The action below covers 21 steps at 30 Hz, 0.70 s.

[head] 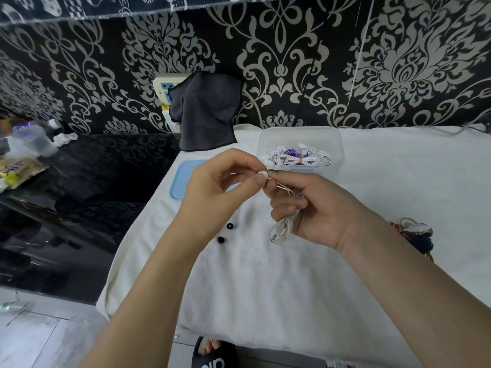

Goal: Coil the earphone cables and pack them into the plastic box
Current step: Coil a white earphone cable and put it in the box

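Nearest, the right hand (316, 208) grips a coiled white earphone cable (283, 228) above the bench (265, 288); the left hand (220, 187) pinches its earbud (263, 173). Coiling looks nearly finished. Next, likely securing the loose end, then into the plastic box (300, 152) beyond.

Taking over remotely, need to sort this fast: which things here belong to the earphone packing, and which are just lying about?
Job:
white earphone cable in right hand
earbud pinched by left hand
plastic box
blue lid

Lying about:
two black ear tips
dark cloth
water bottle
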Each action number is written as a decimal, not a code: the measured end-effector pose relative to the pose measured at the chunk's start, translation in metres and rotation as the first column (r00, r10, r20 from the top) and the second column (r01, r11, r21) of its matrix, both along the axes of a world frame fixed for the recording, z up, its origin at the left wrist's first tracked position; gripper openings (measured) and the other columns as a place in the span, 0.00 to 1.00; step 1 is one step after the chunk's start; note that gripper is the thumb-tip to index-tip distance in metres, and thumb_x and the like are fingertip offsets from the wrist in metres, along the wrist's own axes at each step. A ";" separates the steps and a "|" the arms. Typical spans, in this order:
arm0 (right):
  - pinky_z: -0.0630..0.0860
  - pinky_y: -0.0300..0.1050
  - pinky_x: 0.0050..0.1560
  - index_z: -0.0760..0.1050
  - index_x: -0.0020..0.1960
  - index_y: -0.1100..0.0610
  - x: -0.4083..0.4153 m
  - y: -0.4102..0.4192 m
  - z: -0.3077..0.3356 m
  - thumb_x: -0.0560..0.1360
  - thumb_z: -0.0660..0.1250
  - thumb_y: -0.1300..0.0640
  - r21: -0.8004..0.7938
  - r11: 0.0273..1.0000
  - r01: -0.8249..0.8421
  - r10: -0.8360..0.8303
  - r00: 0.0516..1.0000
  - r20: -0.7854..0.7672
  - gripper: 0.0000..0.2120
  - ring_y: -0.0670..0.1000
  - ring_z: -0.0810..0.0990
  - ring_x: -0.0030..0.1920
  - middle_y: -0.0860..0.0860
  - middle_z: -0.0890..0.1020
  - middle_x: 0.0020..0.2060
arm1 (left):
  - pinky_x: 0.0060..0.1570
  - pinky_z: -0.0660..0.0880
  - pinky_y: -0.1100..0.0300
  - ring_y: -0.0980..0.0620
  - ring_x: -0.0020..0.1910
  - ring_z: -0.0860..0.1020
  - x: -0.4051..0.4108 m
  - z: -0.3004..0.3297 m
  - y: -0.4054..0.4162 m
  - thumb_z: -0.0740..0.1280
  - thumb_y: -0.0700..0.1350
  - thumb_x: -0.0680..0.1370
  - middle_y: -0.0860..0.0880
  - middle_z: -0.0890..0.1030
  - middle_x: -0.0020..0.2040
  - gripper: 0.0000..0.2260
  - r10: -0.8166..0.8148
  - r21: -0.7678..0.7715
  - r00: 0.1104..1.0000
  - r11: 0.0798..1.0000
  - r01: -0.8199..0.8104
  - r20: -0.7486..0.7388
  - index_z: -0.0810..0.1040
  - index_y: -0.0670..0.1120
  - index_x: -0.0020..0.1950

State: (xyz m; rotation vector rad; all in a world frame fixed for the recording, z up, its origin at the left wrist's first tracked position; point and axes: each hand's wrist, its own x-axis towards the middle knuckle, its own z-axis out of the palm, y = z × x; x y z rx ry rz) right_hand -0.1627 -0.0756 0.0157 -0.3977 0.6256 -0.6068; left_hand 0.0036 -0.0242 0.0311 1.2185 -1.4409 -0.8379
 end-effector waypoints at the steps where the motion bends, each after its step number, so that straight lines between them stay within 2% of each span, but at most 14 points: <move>1: 0.63 0.34 0.24 0.75 0.58 0.57 0.000 0.000 0.000 0.75 0.69 0.62 0.000 1.000 -0.001 0.001 1.000 0.002 0.12 0.42 0.59 0.20 0.51 0.79 0.34 | 0.54 0.79 0.56 0.47 0.48 0.84 0.000 0.000 0.000 0.72 0.33 0.78 0.43 0.85 0.47 0.03 0.007 -0.013 1.000 1.000 -0.007 0.019 0.82 0.38 0.51; 7: 0.63 0.33 0.24 0.79 0.48 0.59 -0.001 0.002 0.002 0.75 0.69 0.62 -0.003 1.000 -0.004 0.004 1.000 0.024 0.03 0.43 0.59 0.21 0.50 0.77 0.33 | 0.55 0.80 0.58 0.49 0.48 0.84 -0.002 0.001 0.001 0.73 0.35 0.77 0.48 0.86 0.46 0.03 0.032 -0.081 0.993 0.996 -0.023 0.110 0.83 0.40 0.50; 11: 0.62 0.33 0.25 0.80 0.47 0.59 -0.001 0.002 0.004 0.73 0.69 0.62 -0.011 1.000 -0.015 0.015 0.999 0.041 0.04 0.43 0.59 0.21 0.50 0.76 0.32 | 0.55 0.80 0.55 0.47 0.49 0.84 -0.003 0.000 0.003 0.73 0.35 0.77 0.49 0.85 0.47 0.03 0.042 -0.119 0.988 0.993 -0.024 0.148 0.83 0.40 0.50; 13: 0.62 0.34 0.25 0.81 0.45 0.59 -0.001 0.002 0.004 0.73 0.69 0.62 -0.021 1.000 -0.022 0.023 0.999 0.049 0.02 0.43 0.59 0.21 0.50 0.75 0.32 | 0.55 0.80 0.55 0.46 0.49 0.84 -0.003 0.000 0.003 0.73 0.35 0.77 0.48 0.85 0.47 0.03 0.043 -0.129 0.988 0.991 -0.023 0.151 0.83 0.40 0.49; 16: 0.61 0.33 0.25 0.84 0.41 0.60 -0.001 0.002 0.004 0.72 0.69 0.62 -0.038 0.998 -0.043 0.045 0.997 0.061 0.05 0.43 0.59 0.21 0.49 0.75 0.32 | 0.55 0.81 0.52 0.44 0.50 0.84 -0.003 0.000 0.003 0.73 0.35 0.77 0.47 0.85 0.47 0.02 0.048 -0.154 0.986 0.988 -0.023 0.161 0.83 0.39 0.49; 21: 0.61 0.33 0.25 0.83 0.42 0.60 -0.001 0.003 0.004 0.73 0.69 0.62 -0.047 0.998 -0.040 0.043 0.997 0.063 0.04 0.43 0.59 0.21 0.49 0.75 0.32 | 0.56 0.81 0.48 0.43 0.50 0.83 -0.004 0.000 0.003 0.74 0.34 0.77 0.46 0.85 0.47 0.03 0.039 -0.147 0.987 0.989 -0.016 0.153 0.82 0.40 0.48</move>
